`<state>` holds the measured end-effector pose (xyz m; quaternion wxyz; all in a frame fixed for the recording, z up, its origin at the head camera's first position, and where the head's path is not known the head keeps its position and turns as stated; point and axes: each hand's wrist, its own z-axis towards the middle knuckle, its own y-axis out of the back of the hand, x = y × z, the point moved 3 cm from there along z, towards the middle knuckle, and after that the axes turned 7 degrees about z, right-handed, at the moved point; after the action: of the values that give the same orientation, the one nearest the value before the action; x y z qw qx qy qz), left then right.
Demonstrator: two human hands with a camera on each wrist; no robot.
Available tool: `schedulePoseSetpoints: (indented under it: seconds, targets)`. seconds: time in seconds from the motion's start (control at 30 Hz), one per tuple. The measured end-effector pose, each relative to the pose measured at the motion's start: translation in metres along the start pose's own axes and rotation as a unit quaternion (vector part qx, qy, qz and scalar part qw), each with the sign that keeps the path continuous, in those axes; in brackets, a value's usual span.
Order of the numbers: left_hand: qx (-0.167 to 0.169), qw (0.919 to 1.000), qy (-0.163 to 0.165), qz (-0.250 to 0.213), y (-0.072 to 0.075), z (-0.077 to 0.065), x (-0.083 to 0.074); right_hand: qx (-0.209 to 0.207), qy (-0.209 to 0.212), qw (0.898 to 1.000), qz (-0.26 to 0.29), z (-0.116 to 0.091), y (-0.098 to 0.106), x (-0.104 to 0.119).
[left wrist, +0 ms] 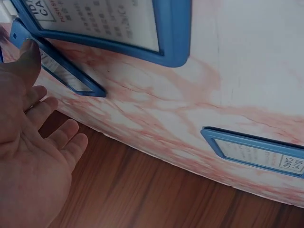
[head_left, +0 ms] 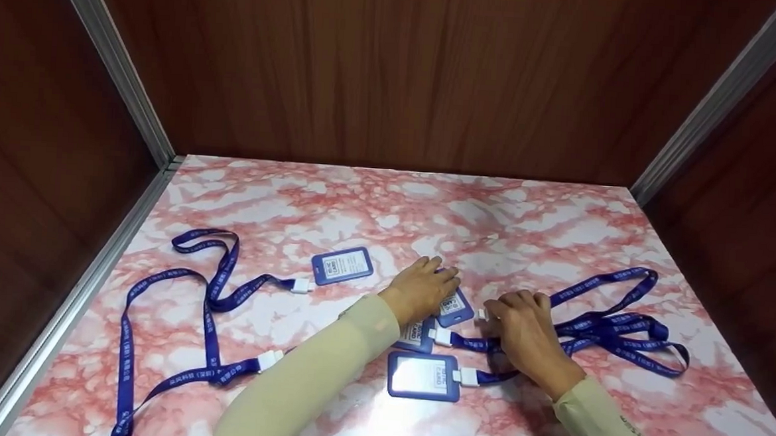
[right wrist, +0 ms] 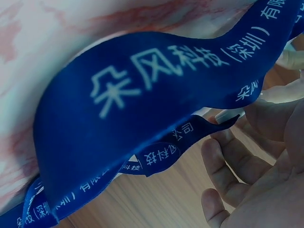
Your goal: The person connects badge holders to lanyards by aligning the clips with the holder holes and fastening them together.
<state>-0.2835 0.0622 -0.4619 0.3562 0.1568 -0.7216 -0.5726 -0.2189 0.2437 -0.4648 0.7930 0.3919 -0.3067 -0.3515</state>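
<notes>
In the head view my left hand reaches over a blue-framed badge holder and covers its far end. The left wrist view has the thumb on that badge holder, near its slotted end, with the other fingers relaxed beside it. My right hand pinches a lanyard's white clip between thumb and fingers, just right of this badge holder. Its blue printed strap loops out from the hand in the right wrist view. A second badge holder, on a white clip, lies partly under my left wrist.
A third badge holder with a clipped lanyard lies nearest me. Farther left lies a loose badge holder, close to a lanyard's white clip. Another blue strap spreads over the left side. Lanyard loops lie at the right. Wood-grain panels enclose the marbled table.
</notes>
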Motion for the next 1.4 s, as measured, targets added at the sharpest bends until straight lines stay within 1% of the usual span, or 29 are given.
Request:
schedulePoseSetpoints:
  seconds: [0.17,0.4,0.47,0.6,1.03,1.23,1.4]
  targets:
    - [-0.003,1.0,-0.008,0.002,0.0015,0.0037,-0.0028,0.006,-0.004,1.0,-0.005,-0.0013,0.0005,-0.0008]
    - [0.02,0.9992,-0.022,-0.026,0.0019,0.0045,-0.0025,0.007,0.004,1.0,-0.005,-0.0012,0.0013,-0.0007]
    - [0.022,0.999,-0.023,-0.032,0.0016,0.0041,-0.0026,0.003,0.008,1.0,-0.002,-0.0011,0.0009,-0.0008]
    - [0.01,0.9992,-0.025,-0.028,0.0,0.0051,-0.0031,-0.001,0.01,1.0,0.002,-0.001,0.0002,-0.0008]
    - [-0.04,0.9989,-0.005,-0.025,-0.0066,0.0078,-0.0062,0.009,0.0,1.0,-0.004,0.0012,-0.0022,0.0005]
    - [-0.046,0.9983,0.008,-0.034,-0.0076,0.0085,-0.0069,0.018,-0.011,1.0,-0.009,0.0028,-0.0024,0.0003]
    - [-0.044,0.9982,0.013,-0.039,-0.008,0.0079,-0.0076,0.021,-0.012,1.0,-0.013,0.0023,-0.0029,0.0003]
